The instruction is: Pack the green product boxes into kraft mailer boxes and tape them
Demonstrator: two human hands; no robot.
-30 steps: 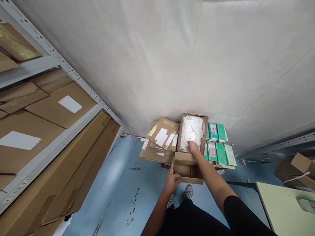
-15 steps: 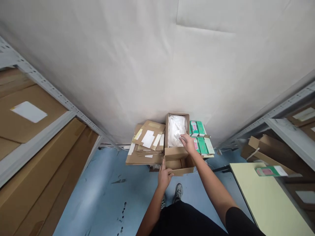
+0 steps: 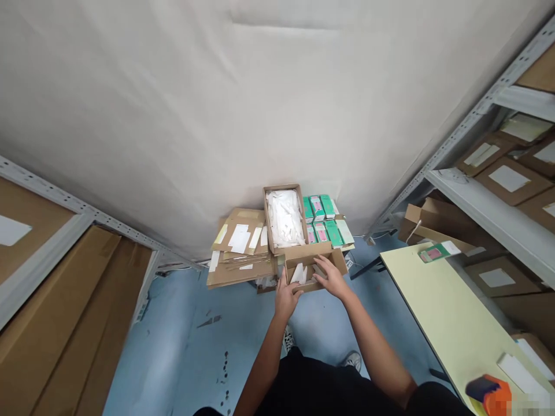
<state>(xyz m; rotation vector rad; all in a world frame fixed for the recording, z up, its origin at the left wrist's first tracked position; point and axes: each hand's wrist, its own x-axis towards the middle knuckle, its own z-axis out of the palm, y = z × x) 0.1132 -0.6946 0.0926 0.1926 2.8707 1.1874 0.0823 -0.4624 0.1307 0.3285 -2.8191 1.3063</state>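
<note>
Open carton (image 3: 309, 252) faces up; way in from above, between left hand (image 3: 286, 300) at left wall and right hand (image 3: 332, 279) reaching over right part. White pieces (image 3: 299, 273) obstruct inside. Far side blocked: filled box (image 3: 281, 187), then grey wall (image 3: 217, 115). Flattened cardboard (image 3: 229, 274) crowds left, green boxes (image 3: 333, 232) far right. I see blue floor (image 3: 373, 294) gap before pale table (image 3: 437, 294).

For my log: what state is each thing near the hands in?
Small brown cardboard box: open, white pieces inside
Larger brown cardboard box: open, holding white pieces
Flattened brown cardboard: stacked
Green-and-pink cartons: two rows
Left hand: gripping small box
Right hand: partly inside it
</note>
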